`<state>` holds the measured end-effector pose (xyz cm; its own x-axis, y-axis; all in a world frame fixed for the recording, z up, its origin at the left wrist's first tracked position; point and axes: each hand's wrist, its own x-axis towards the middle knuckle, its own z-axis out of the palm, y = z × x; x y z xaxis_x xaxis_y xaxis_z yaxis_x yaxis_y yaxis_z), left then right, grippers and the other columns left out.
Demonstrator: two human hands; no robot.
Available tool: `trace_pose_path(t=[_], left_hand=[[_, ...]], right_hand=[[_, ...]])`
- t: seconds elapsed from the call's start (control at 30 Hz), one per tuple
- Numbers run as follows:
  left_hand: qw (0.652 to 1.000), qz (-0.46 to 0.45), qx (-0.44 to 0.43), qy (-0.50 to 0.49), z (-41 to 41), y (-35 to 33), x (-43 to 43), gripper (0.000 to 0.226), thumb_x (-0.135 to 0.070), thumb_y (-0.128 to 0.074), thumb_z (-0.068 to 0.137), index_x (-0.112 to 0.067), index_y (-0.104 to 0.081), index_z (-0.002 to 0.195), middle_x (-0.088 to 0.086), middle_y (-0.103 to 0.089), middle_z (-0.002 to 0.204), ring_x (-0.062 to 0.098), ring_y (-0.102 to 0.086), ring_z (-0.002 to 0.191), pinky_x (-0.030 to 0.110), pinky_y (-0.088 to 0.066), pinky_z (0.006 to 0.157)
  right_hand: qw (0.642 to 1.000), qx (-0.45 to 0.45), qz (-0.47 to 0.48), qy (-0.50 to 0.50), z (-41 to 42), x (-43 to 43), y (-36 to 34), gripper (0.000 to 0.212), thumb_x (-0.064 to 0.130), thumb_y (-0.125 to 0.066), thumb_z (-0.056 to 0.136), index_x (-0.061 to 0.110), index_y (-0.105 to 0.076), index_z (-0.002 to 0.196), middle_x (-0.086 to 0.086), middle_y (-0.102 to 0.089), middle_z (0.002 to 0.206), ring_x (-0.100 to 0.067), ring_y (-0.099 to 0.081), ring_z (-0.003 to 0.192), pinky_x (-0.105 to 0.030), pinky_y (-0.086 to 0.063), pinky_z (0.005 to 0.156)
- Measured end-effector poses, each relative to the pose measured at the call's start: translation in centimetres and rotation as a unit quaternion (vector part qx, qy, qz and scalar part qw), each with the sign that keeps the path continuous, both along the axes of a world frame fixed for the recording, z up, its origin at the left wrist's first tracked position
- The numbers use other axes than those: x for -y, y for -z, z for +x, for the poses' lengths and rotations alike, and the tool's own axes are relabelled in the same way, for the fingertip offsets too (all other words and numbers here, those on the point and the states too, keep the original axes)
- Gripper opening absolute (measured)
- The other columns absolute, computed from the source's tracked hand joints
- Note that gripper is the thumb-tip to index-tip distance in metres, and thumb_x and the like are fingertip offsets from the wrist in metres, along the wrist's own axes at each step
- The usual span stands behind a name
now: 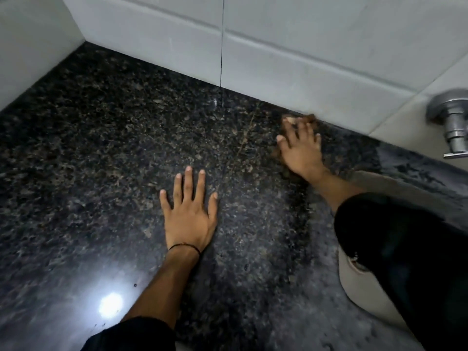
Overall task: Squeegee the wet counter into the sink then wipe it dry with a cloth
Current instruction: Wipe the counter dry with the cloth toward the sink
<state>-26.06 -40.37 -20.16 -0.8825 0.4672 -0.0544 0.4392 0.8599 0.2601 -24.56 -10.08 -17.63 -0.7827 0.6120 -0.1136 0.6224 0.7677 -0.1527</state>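
The dark speckled granite counter (pixel 106 153) fills the view. My right hand (pixel 300 145) presses flat on a brown cloth (pixel 310 118) at the back of the counter, close to the white tiled wall; the cloth shows only at the fingertips and beside the palm. My left hand (pixel 188 214) lies flat on the counter with fingers spread, holding nothing. The pale rim of the sink (pixel 364 292) shows at the lower right, partly hidden by my right sleeve. No squeegee is in view.
White tiled walls (pixel 291 46) close off the counter at the back and left. A chrome wall tap (pixel 455 122) juts out at the right edge. A light reflects off the counter (pixel 110 304) at the lower left.
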Motion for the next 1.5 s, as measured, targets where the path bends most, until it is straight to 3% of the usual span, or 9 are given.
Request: trace_pose_path(t=[0.3, 0.47, 0.6, 0.77, 0.93, 1.1, 1.2, 1.37, 1.5], left_hand=[[1.0, 0.007, 0.0, -0.003, 0.0, 0.0, 0.2, 0.062, -0.058, -0.012, 0.099, -0.035, -0.005, 0.156, -0.008, 0.002, 0.165, 0.017, 0.001, 0.152, 0.053, -0.001, 0.121], [1.0, 0.009, 0.009, -0.008, 0.2, -0.1, -0.1, 0.06, -0.058, -0.012, 0.1, -0.037, -0.002, 0.155, -0.009, 0.005, 0.165, 0.016, 0.005, 0.152, 0.053, 0.002, 0.121], [1.0, 0.003, 0.001, -0.012, 0.1, 0.0, -0.3, 0.06, -0.057, -0.013, 0.1, -0.037, -0.004, 0.155, -0.009, 0.003, 0.165, 0.017, 0.003, 0.152, 0.054, 0.001, 0.121], [1.0, 0.001, 0.006, -0.013, 0.1, -0.1, -0.1, 0.06, -0.058, -0.013, 0.099, -0.037, -0.005, 0.155, -0.009, 0.003, 0.165, 0.017, 0.003, 0.152, 0.054, 0.0, 0.121], [0.993, 0.111, 0.038, 0.018, 0.2, -1.5, 1.3, 0.059, -0.05, -0.028, 0.099, -0.034, -0.018, 0.154, -0.011, -0.001, 0.165, 0.018, -0.007, 0.152, 0.052, -0.005, 0.121], [0.991, 0.128, 0.011, -0.041, 4.9, -3.2, 7.1, 0.055, -0.045, -0.032, 0.099, -0.032, -0.028, 0.152, -0.012, -0.006, 0.164, 0.016, -0.008, 0.152, 0.046, -0.005, 0.121], [0.982, 0.15, 0.025, -0.116, 9.4, -3.4, 10.1, 0.054, -0.047, -0.028, 0.099, -0.034, -0.028, 0.152, -0.015, -0.005, 0.164, 0.009, 0.0, 0.151, 0.039, 0.002, 0.121], [0.96, 0.135, 0.031, -0.244, 12.8, -1.5, 12.8, 0.055, -0.044, -0.029, 0.098, -0.023, -0.038, 0.148, -0.004, -0.015, 0.163, 0.019, -0.012, 0.151, 0.048, -0.01, 0.119], [0.934, 0.079, 0.014, -0.347, 13.2, -1.0, 16.6, 0.046, -0.027, -0.036, 0.103, -0.016, -0.036, 0.148, 0.004, -0.017, 0.163, 0.028, -0.014, 0.15, 0.055, -0.013, 0.117]], right_hand=[[0.922, 0.011, -0.018, -0.385, 12.0, 6.6, -1.0, 0.053, 0.055, -0.025, 0.103, 0.047, -0.008, 0.153, 0.011, -0.001, 0.165, -0.015, 0.003, 0.152, -0.041, 0.003, 0.122], [0.999, 0.003, -0.005, -0.046, 12.1, -6.9, -0.8, 0.057, 0.061, -0.017, 0.097, 0.046, -0.01, 0.152, 0.001, -0.008, 0.165, -0.025, -0.004, 0.152, -0.055, -0.004, 0.121], [0.992, 0.009, -0.033, 0.12, 6.1, -5.8, -0.8, 0.061, 0.06, -0.015, 0.098, 0.037, -0.006, 0.155, -0.006, 0.0, 0.165, -0.029, 0.003, 0.151, -0.053, 0.006, 0.119], [0.99, -0.002, -0.016, -0.139, 3.3, 5.3, -0.1, 0.059, 0.056, -0.007, 0.1, 0.037, -0.001, 0.155, -0.007, 0.0, 0.165, -0.031, 0.003, 0.151, -0.054, 0.007, 0.118], [0.889, 0.016, -0.016, -0.458, 8.9, 6.5, -0.8, 0.065, 0.06, -0.027, 0.1, 0.036, -0.002, 0.156, 0.006, -0.002, 0.165, -0.018, 0.001, 0.152, -0.045, 0.003, 0.12], [0.985, 0.01, -0.021, -0.169, 5.5, -1.4, -0.6, 0.075, 0.068, -0.023, 0.094, 0.028, -0.01, 0.156, -0.003, -0.003, 0.165, -0.025, -0.005, 0.152, -0.05, -0.001, 0.121], [0.997, 0.004, -0.018, -0.078, 2.6, 3.2, -0.2, 0.072, 0.063, -0.019, 0.097, 0.024, -0.01, 0.156, -0.006, -0.004, 0.165, -0.026, -0.002, 0.152, -0.051, 0.002, 0.121], [0.948, -0.006, -0.033, -0.318, 6.2, 18.6, 0.1, 0.069, 0.059, -0.019, 0.099, 0.022, -0.01, 0.157, -0.009, -0.012, 0.164, -0.029, -0.003, 0.152, -0.053, 0.001, 0.121], [0.836, 0.016, -0.028, -0.548, 12.9, 20.0, -0.5, 0.067, 0.061, -0.028, 0.098, 0.031, -0.009, 0.156, 0.002, -0.008, 0.165, -0.02, -0.003, 0.152, -0.045, -0.001, 0.122]])
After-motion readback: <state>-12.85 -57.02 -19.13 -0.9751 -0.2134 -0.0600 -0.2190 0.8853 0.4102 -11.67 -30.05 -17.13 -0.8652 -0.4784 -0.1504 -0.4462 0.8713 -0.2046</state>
